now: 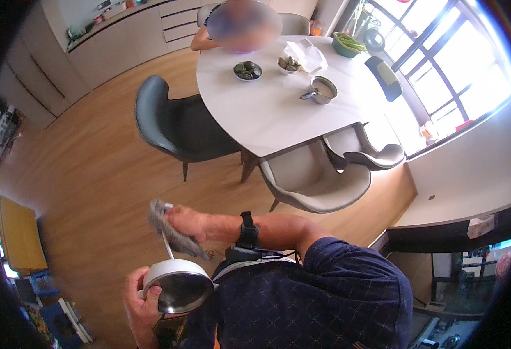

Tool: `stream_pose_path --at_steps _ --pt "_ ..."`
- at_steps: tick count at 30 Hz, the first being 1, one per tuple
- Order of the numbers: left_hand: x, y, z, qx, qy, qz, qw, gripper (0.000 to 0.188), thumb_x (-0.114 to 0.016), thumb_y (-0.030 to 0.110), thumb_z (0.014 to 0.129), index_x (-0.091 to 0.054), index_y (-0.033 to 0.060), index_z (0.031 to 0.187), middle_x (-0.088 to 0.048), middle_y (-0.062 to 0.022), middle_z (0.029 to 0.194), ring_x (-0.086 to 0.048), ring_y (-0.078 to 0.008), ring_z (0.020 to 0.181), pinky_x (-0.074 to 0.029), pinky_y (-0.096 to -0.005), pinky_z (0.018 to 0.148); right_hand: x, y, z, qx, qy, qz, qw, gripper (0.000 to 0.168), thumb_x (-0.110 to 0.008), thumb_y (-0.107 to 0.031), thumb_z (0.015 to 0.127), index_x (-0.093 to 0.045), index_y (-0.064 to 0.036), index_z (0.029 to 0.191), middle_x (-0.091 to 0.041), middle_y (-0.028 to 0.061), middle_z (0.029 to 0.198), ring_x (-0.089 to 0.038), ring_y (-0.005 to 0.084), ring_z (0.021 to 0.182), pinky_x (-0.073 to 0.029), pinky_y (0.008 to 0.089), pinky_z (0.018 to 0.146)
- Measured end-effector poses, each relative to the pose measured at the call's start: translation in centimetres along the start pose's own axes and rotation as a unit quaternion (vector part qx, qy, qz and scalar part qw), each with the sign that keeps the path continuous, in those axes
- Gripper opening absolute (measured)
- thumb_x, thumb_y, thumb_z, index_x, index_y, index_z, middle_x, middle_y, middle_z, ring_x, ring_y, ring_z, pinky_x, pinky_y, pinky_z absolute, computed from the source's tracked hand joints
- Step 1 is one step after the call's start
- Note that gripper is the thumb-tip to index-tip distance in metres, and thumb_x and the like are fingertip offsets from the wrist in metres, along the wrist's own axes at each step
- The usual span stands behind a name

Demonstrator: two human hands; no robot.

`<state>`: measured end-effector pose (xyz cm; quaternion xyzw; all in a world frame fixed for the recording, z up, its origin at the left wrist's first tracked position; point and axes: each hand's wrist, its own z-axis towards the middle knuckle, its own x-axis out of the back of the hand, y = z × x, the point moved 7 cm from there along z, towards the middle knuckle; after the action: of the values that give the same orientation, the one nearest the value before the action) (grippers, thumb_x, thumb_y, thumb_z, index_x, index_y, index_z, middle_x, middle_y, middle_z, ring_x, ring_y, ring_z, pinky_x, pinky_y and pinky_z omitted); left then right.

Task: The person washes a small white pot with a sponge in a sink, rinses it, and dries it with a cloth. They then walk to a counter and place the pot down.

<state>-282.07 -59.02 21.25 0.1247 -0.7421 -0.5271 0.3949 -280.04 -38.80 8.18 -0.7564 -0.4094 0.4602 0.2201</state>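
My left hand (141, 291) grips the rim of a round white vessel (159, 271) with a bare steel interior, held tilted so its mouth faces me. My right hand (186, 221) is closed on a grey cloth (177, 240), blurred by motion, above and beyond the vessel. A thin white rod or cord (167, 246) runs between the cloth and the top of the vessel; I cannot tell which it is. A small white end piece shows beside my right fingers. A black strap with a device (247, 231) circles my right forearm.
A white table (255, 109) stands ahead, bearing a steel saucepan (324, 90), a plate of dark green food (247, 70), a bowl (288, 65) and a green basket of vegetables (349, 45). A person (201, 40) sits beyond. A dark chair (181, 122) and beige chairs (316, 179) surround it.
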Motion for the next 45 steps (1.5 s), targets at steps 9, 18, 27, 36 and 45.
stream_pose_path --at_steps 9,18,27,36,45 --pt "0.3 -1.4 -0.2 -0.011 0.006 0.003 1.000 0.048 -0.076 0.035 0.091 -0.062 -0.0005 0.120 -0.066 -0.0119 0.106 -0.063 -0.0212 0.095 -0.051 -0.0349 0.086 -3.8 0.8 -2.6 0.060 -0.103 -0.204 0.972 0.036 -0.056 -0.031 0.104 -0.068 0.000 0.117 -0.070 0.0058 0.098 -0.063 0.0166 0.084 -0.054 0.0340 0.074" --pt "1.2 -2.1 -0.9 0.005 0.015 0.010 1.000 0.040 -0.075 0.022 0.091 -0.063 0.0005 0.122 -0.069 -0.0146 0.111 -0.065 -0.0223 0.101 -0.052 -0.0360 0.089 0.2 -2.3 -0.7 0.039 -0.077 -0.189 0.978 0.042 -0.051 -0.041 0.106 -0.066 -0.004 0.116 -0.070 0.0071 0.097 -0.066 0.0172 0.090 -0.056 0.0348 0.078" --pt "0.2 -1.2 0.7 0.074 -0.036 -0.126 0.989 0.088 -0.078 0.011 0.086 -0.028 0.0064 0.158 -0.070 -0.0185 0.115 -0.068 -0.0216 0.104 -0.053 -0.0349 0.090 -6.8 -5.1 -9.0 0.396 -0.141 -0.491 0.763 0.045 -0.039 -0.039 0.107 -0.061 -0.005 0.129 -0.068 0.0224 0.113 -0.064 0.0400 0.112 -0.051 0.0496 0.098" --pt "-1.2 -6.3 2.2 -0.028 -0.090 -0.010 0.995 0.090 -0.079 0.011 0.083 -0.029 0.0000 0.158 -0.054 -0.0192 0.146 -0.056 -0.0264 0.130 -0.046 -0.0389 0.105 -14.6 -6.5 -7.3 0.231 -0.295 -0.764 0.524 0.023 -0.059 -0.023 0.090 -0.072 -0.004 0.089 -0.071 0.0172 0.079 -0.071 0.0360 0.076 -0.055 0.0466 0.058" --pt "-0.6 -3.1 1.6 0.031 -0.050 -0.037 0.998 0.038 -0.077 0.024 0.087 -0.063 -0.0021 0.111 -0.071 -0.0080 0.098 -0.062 -0.0166 0.091 -0.049 -0.0343 0.084 -10.8 -10.7 -8.8 0.470 -0.055 -0.563 0.677 0.031 -0.071 -0.029 0.086 -0.071 0.000 0.097 -0.072 0.0203 0.085 -0.071 0.0375 0.080 -0.056 0.0477 0.065"
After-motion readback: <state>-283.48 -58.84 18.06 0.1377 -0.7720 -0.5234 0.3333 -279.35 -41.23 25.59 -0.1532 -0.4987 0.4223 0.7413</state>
